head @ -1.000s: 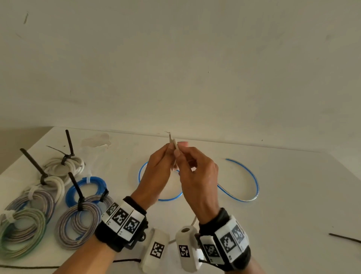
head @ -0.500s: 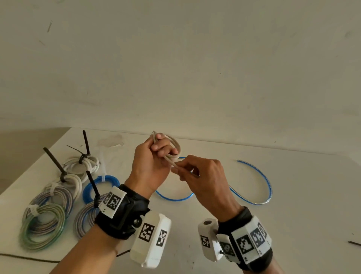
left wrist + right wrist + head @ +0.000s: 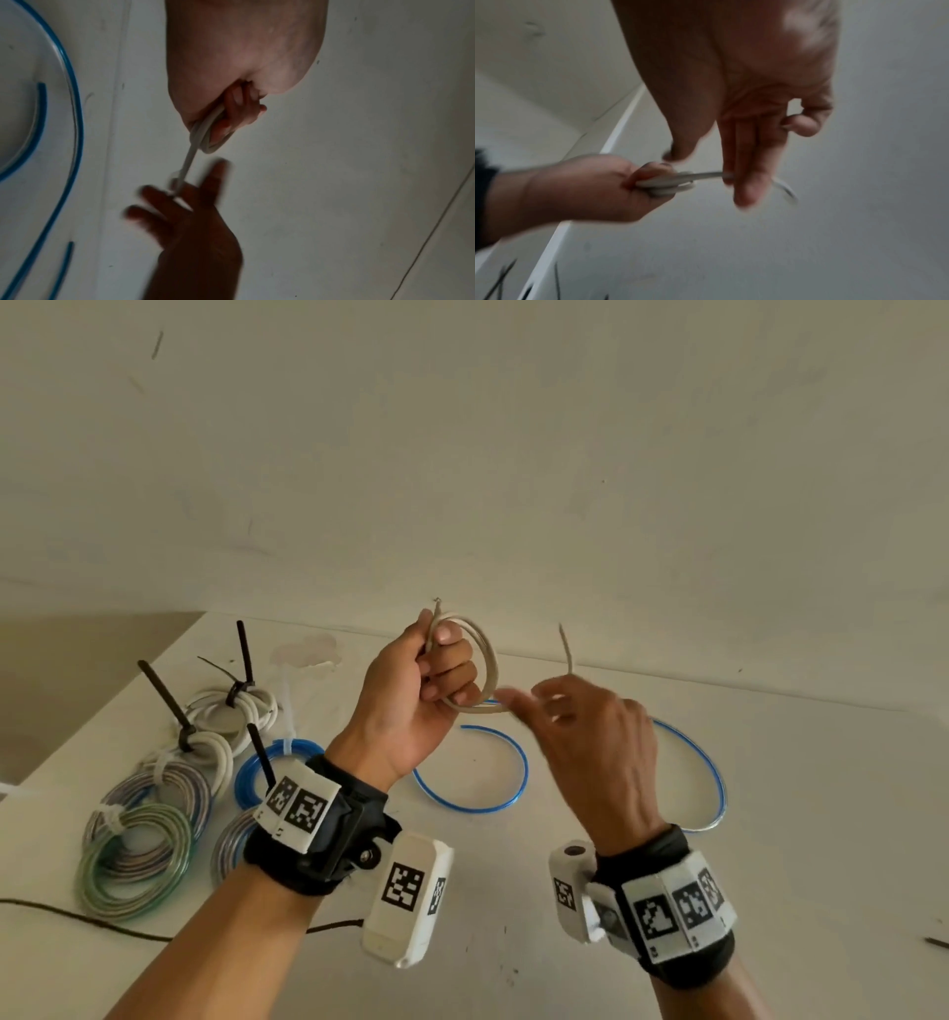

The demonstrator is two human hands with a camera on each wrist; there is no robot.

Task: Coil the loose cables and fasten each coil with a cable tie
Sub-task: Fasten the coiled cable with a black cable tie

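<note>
My left hand (image 3: pixel 444 672) grips a small coil of beige cable (image 3: pixel 488 660) raised above the white table (image 3: pixel 796 814). The coil's free tail (image 3: pixel 567 649) runs right to my blurred right hand (image 3: pixel 544 706) and sticks up behind it. In the right wrist view the tail (image 3: pixel 706 175) crosses my right hand's straight fingers (image 3: pixel 746 162), with the thumb held apart from it. The left wrist view shows the coil (image 3: pixel 203 140) in my left fist and the right hand (image 3: pixel 195 219) spread below it. A loose blue cable (image 3: pixel 513 793) lies on the table under both hands.
Several tied coils lie at the left: white ones (image 3: pixel 241 706), a blue one (image 3: pixel 246 773) and multicoloured ones (image 3: pixel 133 855), with black tie tails standing up. A dark cord (image 3: pixel 77 919) runs along the front left. One black tie (image 3: pixel 937 942) lies at the right edge. The wall rises behind.
My left hand lifted the beige coil, which has gained a turn. My right hand drew away to the right, and the cable's free tail now stands above it.
</note>
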